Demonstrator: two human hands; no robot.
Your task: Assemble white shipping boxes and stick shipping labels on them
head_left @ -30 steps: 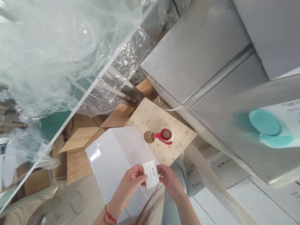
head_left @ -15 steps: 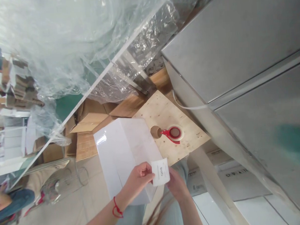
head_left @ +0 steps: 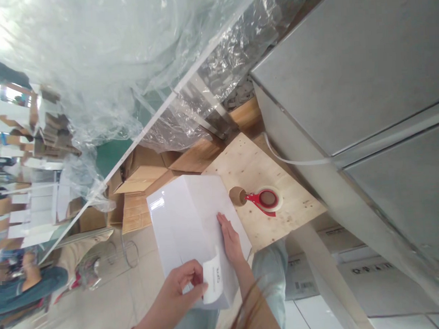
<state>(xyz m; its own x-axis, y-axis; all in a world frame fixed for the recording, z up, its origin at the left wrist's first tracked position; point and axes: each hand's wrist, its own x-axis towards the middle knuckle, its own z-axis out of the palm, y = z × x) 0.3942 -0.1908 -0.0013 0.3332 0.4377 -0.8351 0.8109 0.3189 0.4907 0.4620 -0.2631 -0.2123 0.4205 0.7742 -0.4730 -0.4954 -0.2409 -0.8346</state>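
Observation:
Between the thumb and fingers of my left hand [head_left: 183,287] is a white printed label [head_left: 212,279], slightly curved, held over the near end of a white box [head_left: 178,219]. My right hand [head_left: 230,239] lies flat on the side of that box, fingers stretched out and holding nothing. On the plywood board [head_left: 291,219] beyond the box lie red-handled scissors [head_left: 255,198], resting on a roll of tape [head_left: 278,200]. A brown tape roll [head_left: 237,196] sits at the scissors' other end.
Clear plastic wrap [head_left: 102,58] covers the table at upper left. Open cardboard boxes [head_left: 143,170] stand behind the white box. A large grey metal cabinet [head_left: 331,67] fills the right. Another person [head_left: 31,284] sits at far left.
My left hand has carried the label down and left, over the box end. My right hand has let go of the label and moved up onto the box. The view has shifted slightly.

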